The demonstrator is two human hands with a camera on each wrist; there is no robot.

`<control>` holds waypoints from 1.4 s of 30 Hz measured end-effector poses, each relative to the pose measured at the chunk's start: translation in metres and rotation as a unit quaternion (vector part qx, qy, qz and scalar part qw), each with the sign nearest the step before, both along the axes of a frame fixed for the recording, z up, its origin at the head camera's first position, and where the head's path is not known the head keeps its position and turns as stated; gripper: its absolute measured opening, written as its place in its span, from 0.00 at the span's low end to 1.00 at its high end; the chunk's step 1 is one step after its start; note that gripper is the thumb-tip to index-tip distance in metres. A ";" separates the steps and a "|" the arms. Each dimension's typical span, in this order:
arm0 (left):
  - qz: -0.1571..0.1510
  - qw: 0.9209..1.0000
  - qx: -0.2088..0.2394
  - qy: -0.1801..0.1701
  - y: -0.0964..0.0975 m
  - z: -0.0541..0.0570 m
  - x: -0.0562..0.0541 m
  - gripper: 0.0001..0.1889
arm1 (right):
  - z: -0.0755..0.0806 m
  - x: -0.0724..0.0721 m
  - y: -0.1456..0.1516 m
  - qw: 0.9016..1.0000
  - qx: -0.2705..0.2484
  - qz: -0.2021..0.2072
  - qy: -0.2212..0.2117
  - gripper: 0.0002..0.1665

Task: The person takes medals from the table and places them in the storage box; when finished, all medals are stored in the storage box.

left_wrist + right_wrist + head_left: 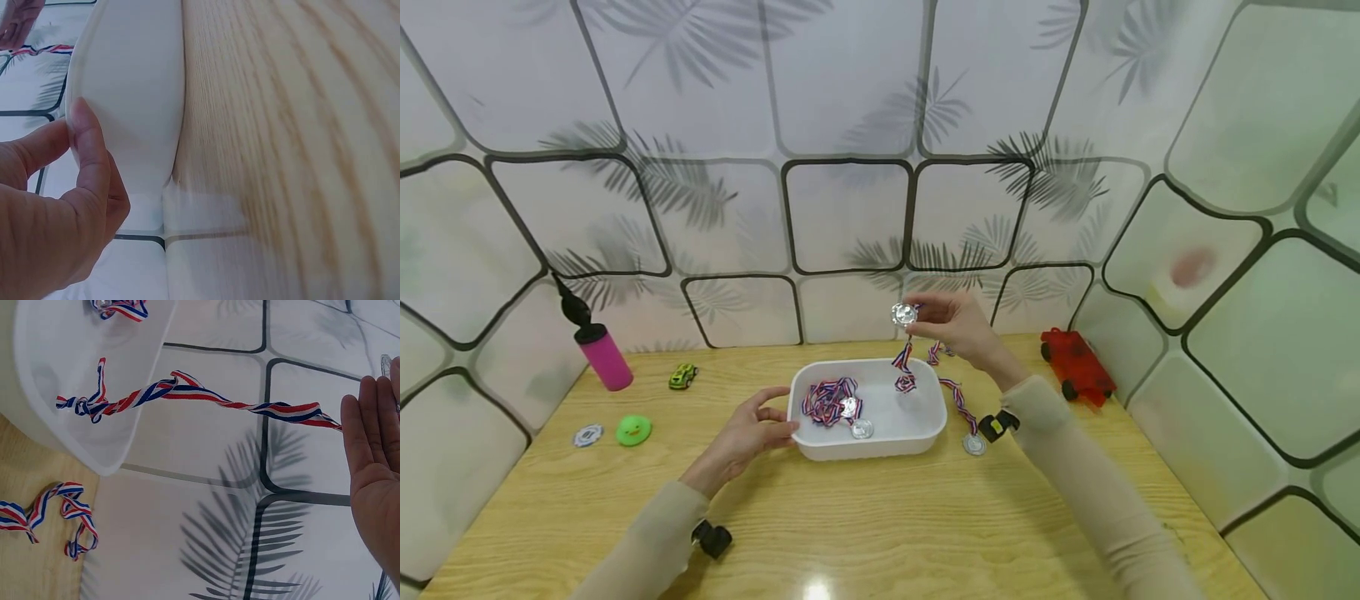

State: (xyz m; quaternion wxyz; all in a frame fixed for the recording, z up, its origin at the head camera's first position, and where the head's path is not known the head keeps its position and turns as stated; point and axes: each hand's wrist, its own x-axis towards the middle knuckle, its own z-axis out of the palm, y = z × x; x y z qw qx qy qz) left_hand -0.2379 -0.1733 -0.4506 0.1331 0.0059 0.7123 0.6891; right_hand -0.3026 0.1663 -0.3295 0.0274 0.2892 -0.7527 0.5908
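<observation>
A white plastic tub (pixel 871 450) stands on the wooden table. At its left end my left hand (pixel 747 435) grips the rim between thumb and fingers, as the left wrist view also shows. Above the tub's right side, my right hand (pixel 957 327) pinches a silver medal (pixel 904 314). Its red, white and blue ribbon (pixel 212 395) hangs down, twisted, with the lower end over the tub. Inside the tub's left half lie a heap of striped ribbons (pixel 826 403) and silver medals (pixel 862 429).
Right of the tub lies another silver medal (pixel 974 445) with its ribbon, and more ribbon (pixel 934 353) lies behind. A red toy car (pixel 1077 367) stands at the right. Leftward are a pink cylinder (pixel 606 358), small green car (pixel 682 376), green duck toy (pixel 634 430) and round chip (pixel 588 435).
</observation>
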 end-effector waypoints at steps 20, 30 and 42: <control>0.002 1.000 -0.011 0.009 0.000 -0.003 0.000 0.37 | -0.059 -0.015 -0.012 0.996 0.053 0.015 -0.064 0.23; 0.003 1.000 -0.013 0.006 0.001 -0.001 0.001 0.37 | -0.088 -0.025 -0.017 0.991 0.094 0.011 -0.089 0.26; 0.008 1.000 -0.015 0.003 0.000 -0.003 0.000 0.37 | -0.103 -0.029 -0.023 0.979 0.154 0.014 -0.131 0.24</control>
